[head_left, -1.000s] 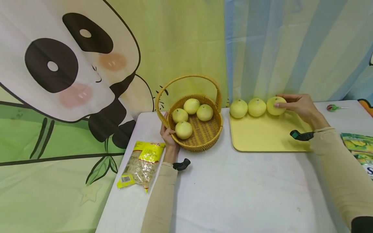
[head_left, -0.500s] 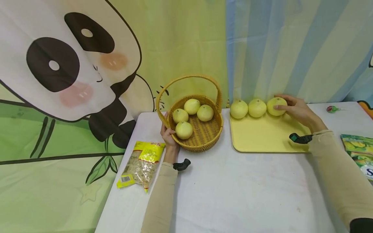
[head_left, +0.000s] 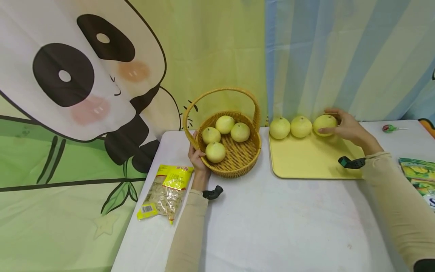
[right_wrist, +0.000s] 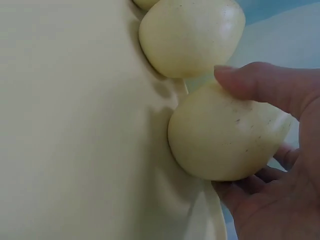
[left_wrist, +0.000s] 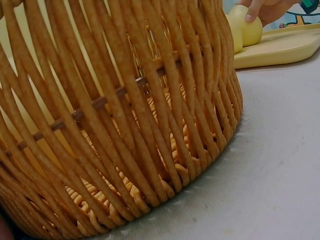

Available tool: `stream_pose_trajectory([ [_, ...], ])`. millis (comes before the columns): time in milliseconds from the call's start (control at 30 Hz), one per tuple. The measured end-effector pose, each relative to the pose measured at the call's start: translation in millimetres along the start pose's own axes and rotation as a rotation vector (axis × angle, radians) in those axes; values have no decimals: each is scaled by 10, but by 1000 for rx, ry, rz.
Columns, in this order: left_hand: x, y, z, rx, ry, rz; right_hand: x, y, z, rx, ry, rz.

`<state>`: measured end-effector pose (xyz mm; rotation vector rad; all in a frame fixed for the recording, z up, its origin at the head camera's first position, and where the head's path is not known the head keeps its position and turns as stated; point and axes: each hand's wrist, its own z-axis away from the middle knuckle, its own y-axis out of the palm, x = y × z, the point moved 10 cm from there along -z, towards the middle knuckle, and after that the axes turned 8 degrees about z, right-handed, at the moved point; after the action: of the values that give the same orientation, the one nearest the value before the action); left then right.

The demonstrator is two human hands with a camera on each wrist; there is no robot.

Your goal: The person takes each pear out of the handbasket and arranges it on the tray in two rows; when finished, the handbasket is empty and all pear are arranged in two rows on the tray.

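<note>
My left hand [head_left: 198,158] grips the left side of a round wicker basket [head_left: 242,160] with an arched handle, thumb over the rim. Several round pale-yellow fruits [head_left: 215,152] lie inside. Three like fruits line the back edge of a yellow tray [head_left: 306,162]. My right hand [head_left: 346,130] holds the rightmost fruit [head_left: 325,125], thumb in front and fingers behind it. In the right wrist view this fruit [right_wrist: 225,137] lies tilted at the tray's edge, thumb on one side and fingers on the other. Woven strands of the basket [left_wrist: 125,115] fill most of the left wrist view.
A yellow-and-clear food packet [head_left: 166,190] lies left of the basket. Farther right are a lollipop [head_left: 391,128] and green packets [head_left: 419,172]. A printed curtain [head_left: 217,49] hangs behind the white-covered table [head_left: 272,226].
The rightmost fruit has tipped over sideways in my right hand, whose fingers have shifted slightly. My left hand and the basket keep their place.
</note>
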<state>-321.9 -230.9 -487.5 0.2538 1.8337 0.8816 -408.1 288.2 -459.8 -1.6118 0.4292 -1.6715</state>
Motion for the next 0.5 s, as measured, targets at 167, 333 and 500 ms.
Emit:
stream_pose_trajectory([
  [167, 5, 6, 4, -2, -5, -3, -33, 21, -9, -32, -12, -16],
  [333, 17, -2, 19, -6, -12, -10, 128, -41, 41, -34, -53, -17],
  [500, -11, 9, 13, 5, 5, -21, 693, -205, 182, -151, -154, 85],
])
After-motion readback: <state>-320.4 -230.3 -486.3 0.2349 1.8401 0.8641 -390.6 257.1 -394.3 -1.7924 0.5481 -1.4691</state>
